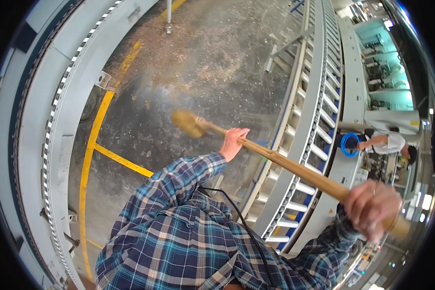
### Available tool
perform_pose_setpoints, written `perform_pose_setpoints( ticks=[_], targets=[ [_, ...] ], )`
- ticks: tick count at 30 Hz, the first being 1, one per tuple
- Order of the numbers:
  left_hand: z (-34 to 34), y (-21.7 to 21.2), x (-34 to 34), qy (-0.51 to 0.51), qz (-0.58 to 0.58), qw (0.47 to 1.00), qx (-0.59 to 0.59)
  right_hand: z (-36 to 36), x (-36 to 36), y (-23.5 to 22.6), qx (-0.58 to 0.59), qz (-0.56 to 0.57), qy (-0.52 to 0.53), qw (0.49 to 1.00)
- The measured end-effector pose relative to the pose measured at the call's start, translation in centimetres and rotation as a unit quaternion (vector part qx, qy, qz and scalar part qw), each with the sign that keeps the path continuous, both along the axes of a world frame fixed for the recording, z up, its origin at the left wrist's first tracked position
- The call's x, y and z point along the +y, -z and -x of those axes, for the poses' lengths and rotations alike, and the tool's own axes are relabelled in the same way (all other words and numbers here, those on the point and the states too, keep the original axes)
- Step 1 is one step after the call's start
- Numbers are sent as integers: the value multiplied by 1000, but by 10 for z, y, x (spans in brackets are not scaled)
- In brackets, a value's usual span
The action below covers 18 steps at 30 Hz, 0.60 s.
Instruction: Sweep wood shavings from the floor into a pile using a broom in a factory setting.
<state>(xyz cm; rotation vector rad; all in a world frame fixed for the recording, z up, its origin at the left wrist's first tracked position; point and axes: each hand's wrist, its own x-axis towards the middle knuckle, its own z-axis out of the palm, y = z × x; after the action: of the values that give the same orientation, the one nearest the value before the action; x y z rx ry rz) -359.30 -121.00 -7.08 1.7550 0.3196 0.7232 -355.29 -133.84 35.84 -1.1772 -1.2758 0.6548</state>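
Note:
A broom with a long bamboo handle (295,166) slants across the view in both my hands. My left hand (233,142) is closed round the lower part of the handle, nearer the broom head. Higher up, close to the handle's top end, my right hand (372,208) grips the bamboo, somewhat smeared by motion. The yellow-brown broom head (188,123) points left over the dark floor (140,111) and is blurred; whether it touches the floor I cannot tell. Beyond it, light brown scraps and dust (203,60) lie scattered on the concrete.
A roller conveyor (319,150) runs along my right side. On my left stands a long grey machine (65,121) with a toothed strip. Yellow lines (94,130) mark the floor. At far right, a person (389,145) stands by a blue round bucket (350,145).

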Motion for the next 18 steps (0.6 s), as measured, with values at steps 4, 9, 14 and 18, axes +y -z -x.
perform_pose_setpoints(
  ticks=[4,9,14,18],
  targets=[
    [-19,-31,57,5,-75,996,-44,6,-5,-5,-71,-116,-33,990],
    [27,-70,113,-44,-100,994,3,-2,-27,-9,95,-278,91,951],
    [138,-16,200,-98,-131,974,155,3,79,64,191,-93,178,961],
    [203,67,270,-82,-118,961,237,18,192,139,293,28,193,936]
  ],
)
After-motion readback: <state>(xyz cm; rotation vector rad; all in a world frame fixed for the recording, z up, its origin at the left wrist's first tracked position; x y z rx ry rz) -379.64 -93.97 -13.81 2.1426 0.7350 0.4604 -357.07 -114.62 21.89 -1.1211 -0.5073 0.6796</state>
